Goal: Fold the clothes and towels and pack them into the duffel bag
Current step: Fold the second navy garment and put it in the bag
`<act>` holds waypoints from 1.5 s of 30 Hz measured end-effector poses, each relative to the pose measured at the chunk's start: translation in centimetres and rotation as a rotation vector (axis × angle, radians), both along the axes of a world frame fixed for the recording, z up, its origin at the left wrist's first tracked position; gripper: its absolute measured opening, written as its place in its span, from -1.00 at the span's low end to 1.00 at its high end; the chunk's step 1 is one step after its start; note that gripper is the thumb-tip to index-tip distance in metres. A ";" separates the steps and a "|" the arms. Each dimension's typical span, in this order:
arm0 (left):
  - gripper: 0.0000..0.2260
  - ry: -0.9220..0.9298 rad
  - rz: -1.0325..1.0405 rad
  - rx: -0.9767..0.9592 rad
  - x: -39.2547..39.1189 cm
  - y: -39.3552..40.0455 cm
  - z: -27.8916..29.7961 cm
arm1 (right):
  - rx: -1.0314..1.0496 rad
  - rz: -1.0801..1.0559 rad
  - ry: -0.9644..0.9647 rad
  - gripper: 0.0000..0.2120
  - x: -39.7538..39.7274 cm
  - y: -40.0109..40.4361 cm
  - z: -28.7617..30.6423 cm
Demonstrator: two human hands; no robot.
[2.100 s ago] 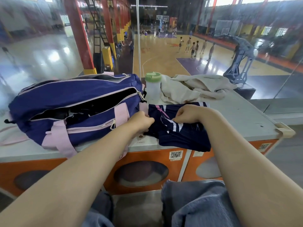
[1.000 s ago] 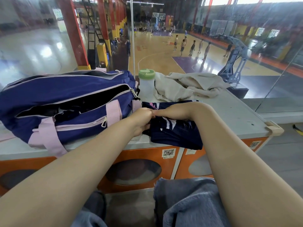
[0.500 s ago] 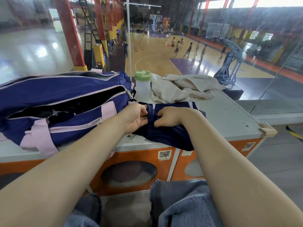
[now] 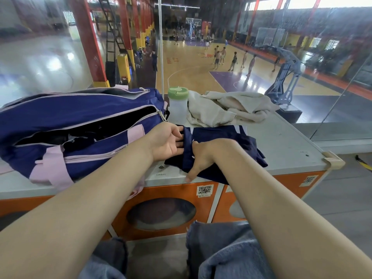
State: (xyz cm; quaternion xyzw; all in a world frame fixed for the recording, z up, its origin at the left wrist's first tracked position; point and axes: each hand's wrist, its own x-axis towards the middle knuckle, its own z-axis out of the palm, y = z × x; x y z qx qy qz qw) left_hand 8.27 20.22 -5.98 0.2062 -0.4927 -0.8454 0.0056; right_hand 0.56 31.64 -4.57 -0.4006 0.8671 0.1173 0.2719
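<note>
Because it is thin, limp cloth, the navy garment point(image 4: 223, 150) should weigh next to nothing, slump wherever it is unsupported and slide apart if lifted by one corner, so I judge it best taken along its folded edge with both hands, or with a flat palm beneath. It lies on the grey worktop point(image 4: 289, 143) just right of the open blue duffel bag point(image 4: 76, 117), its near edge hanging slightly over the front. The left hand point(image 4: 167, 141) lies palm up against the garment's left edge, its fingers curled around a turned-up strip of the cloth. The right hand point(image 4: 201, 156) lies across the garment palm down, thumb stretched to the worktop's front edge; its fingers are hidden, so whether they grip I cannot tell. Behind, a crumpled beige towel point(image 4: 227, 109) waits unfolded beside a green-lidded bottle point(image 4: 178, 103).
</note>
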 end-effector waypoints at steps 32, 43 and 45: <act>-0.39 -0.191 0.288 -0.771 -4.5 -2.8 -4.5 | -1.167 -0.495 -0.468 -0.80 -4.3 4.1 2.8; -0.82 -0.060 0.386 -1.296 -7.1 -1.8 -5.0 | -1.188 -0.499 -0.457 -0.80 -5.3 4.3 2.5; -0.84 0.039 0.367 -1.314 -7.2 -1.5 -4.8 | -1.247 -0.535 -0.474 -0.78 -5.7 4.4 2.7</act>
